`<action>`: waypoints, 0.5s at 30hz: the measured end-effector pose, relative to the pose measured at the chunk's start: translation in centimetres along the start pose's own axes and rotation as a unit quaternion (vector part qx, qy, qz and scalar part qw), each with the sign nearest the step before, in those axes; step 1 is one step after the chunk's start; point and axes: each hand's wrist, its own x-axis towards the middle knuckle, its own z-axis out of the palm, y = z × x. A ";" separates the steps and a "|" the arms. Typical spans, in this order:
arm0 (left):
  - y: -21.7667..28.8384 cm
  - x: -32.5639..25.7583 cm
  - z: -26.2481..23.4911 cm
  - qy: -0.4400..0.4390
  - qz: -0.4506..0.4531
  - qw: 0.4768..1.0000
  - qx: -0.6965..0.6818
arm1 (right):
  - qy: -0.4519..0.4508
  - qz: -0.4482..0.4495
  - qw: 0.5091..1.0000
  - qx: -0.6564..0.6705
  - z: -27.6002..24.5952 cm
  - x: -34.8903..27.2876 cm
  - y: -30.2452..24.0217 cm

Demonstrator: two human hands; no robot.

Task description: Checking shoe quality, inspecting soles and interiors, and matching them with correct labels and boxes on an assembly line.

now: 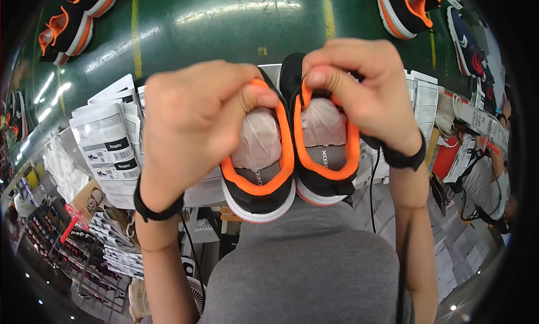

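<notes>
I hold a pair of black sneakers with orange collars and white soles, heels toward me, above my grey-clad lap. My left hand [193, 119] grips the tongue end of the left shoe [259, 178]. My right hand [359, 85] pinches the orange collar of the right shoe [325, 167]. Both shoes are stuffed with pale tissue paper [258, 141]. The two shoes sit side by side, touching. Each wrist wears a black band.
A green table [224, 32] with yellow stripes lies ahead. More black-and-orange shoes [70, 26] rest at its far left and far right [404, 7]. Stacked white flat boxes [109, 150] stand left; papers and cards lie right. Another person [488, 183] sits at right.
</notes>
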 end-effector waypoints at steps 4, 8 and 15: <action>0.4 1.5 -1.2 -0.071 -0.188 0.972 -0.125 | -0.051 0.105 0.988 0.105 -0.5 1.3 0.6; -0.8 2.1 -1.0 -0.091 -0.228 0.945 -0.219 | -0.051 0.088 0.987 0.121 -0.6 1.4 1.5; 1.0 -3.7 0.6 -0.041 -0.002 0.998 0.057 | 0.050 -0.167 0.973 -0.153 2.9 -4.4 1.3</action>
